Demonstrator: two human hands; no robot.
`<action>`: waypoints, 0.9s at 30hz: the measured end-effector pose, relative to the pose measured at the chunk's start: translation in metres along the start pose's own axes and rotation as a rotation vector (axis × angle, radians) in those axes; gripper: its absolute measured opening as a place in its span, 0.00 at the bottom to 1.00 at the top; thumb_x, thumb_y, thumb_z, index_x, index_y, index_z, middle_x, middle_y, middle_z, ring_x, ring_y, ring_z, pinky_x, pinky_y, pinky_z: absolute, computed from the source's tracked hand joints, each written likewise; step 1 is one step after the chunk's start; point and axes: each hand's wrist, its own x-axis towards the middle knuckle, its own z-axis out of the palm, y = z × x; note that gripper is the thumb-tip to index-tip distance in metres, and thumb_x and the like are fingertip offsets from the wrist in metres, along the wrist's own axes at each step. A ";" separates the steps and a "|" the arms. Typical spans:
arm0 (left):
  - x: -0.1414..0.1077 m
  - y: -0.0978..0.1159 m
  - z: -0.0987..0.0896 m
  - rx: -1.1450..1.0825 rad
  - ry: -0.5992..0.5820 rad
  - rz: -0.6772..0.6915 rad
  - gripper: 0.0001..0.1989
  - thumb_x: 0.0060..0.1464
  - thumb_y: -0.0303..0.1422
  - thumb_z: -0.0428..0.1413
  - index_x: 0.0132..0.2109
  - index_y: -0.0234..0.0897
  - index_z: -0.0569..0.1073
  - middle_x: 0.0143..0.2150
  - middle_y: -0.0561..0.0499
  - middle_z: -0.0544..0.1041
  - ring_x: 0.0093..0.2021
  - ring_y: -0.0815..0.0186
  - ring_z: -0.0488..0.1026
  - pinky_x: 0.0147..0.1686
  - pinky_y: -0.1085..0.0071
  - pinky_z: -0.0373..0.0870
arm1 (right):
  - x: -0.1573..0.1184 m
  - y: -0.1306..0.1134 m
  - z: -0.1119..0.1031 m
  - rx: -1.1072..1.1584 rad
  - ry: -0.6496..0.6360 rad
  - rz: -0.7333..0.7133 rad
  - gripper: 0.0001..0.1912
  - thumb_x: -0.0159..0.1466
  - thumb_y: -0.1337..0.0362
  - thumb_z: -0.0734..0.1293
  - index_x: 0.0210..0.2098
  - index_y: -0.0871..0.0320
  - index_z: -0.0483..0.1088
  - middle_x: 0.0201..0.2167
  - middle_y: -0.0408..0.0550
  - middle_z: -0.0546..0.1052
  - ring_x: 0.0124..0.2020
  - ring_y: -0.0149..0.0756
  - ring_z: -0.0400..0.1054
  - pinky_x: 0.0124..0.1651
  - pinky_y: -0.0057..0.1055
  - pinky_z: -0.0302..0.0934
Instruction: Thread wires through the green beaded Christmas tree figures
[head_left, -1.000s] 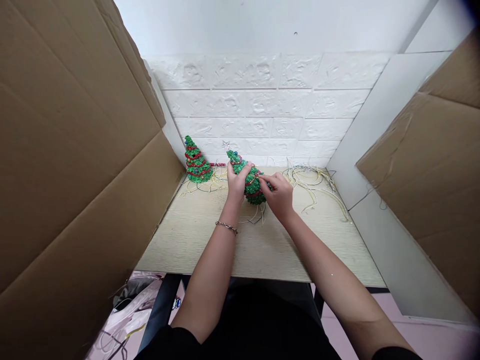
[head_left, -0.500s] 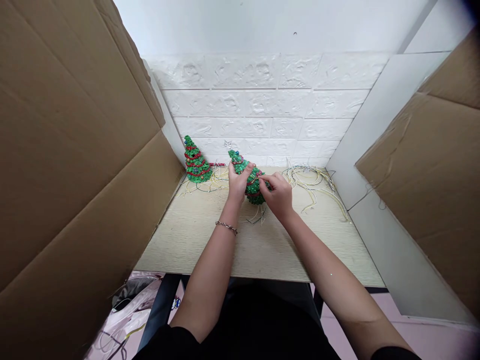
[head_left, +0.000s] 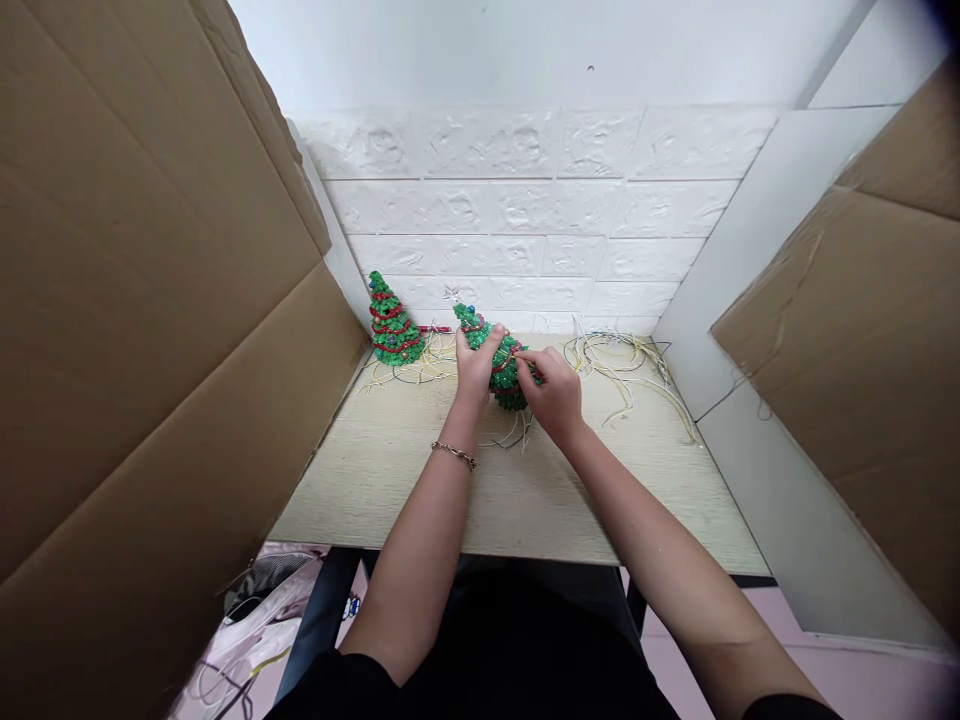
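Observation:
A small green tree (head_left: 504, 378) with red garland and a star (head_left: 451, 293) at its tip leans to the left above the middle of the table. My left hand (head_left: 477, 366) is wrapped round its upper left side. On its right side, the fingers of my right hand (head_left: 551, 385) are pinched together at the garland; what they hold is too small to name. Thin wires (head_left: 512, 432) show under the tree's base. A second green tree with red garland (head_left: 391, 325) stands upright at the back left of the table.
Loose yellow, white and dark wires (head_left: 626, 362) lie at the back right, and more (head_left: 436, 362) beside the standing tree. A red pen-like item (head_left: 435, 329) lies by the wall. Cardboard panels rise at the left (head_left: 187, 300) and right (head_left: 862, 330) of the table (head_left: 375, 480).
The held tree's tip and star have shifted slightly left and down. My right hand has moved a little to the left, still pinched.

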 end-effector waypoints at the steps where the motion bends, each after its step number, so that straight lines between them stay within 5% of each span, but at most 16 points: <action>1: 0.000 0.000 0.000 -0.011 0.000 -0.002 0.22 0.36 0.36 0.64 0.37 0.39 0.62 0.28 0.56 0.71 0.26 0.72 0.69 0.31 0.73 0.66 | 0.000 0.000 0.000 0.003 0.006 0.000 0.10 0.62 0.63 0.59 0.34 0.57 0.72 0.27 0.45 0.72 0.28 0.31 0.64 0.30 0.27 0.56; 27: -0.002 0.003 0.002 -0.005 0.009 0.004 0.17 0.39 0.35 0.62 0.35 0.38 0.63 0.28 0.56 0.70 0.27 0.71 0.69 0.31 0.72 0.66 | 0.002 0.000 -0.001 -0.021 0.010 0.005 0.08 0.60 0.65 0.60 0.31 0.57 0.71 0.26 0.44 0.72 0.27 0.30 0.64 0.28 0.27 0.54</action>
